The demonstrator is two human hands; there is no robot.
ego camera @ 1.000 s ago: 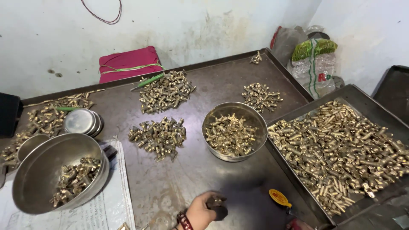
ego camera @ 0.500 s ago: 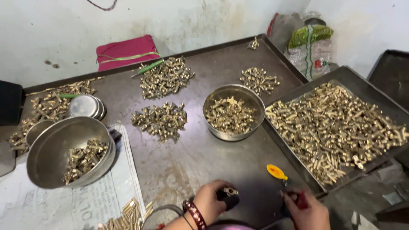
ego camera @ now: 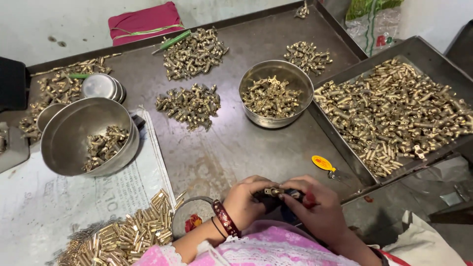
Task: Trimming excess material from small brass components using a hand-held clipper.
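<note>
Between both hands [ego camera: 283,202] — small brass fitting [ego camera: 272,191].

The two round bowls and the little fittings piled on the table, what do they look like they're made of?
The bowls look like stainless steel: silvery, with soft reflections. The fittings look like brass, yellow-gold with a dull shine, though plated metal can't be ruled out.

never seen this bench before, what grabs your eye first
The heaps of small brass fittings: a full tray on the right, loose piles mid-table, and two steel bowls, one centre, one left. At the bottom, the left hand and right hand pinch one fitting between them.
</note>
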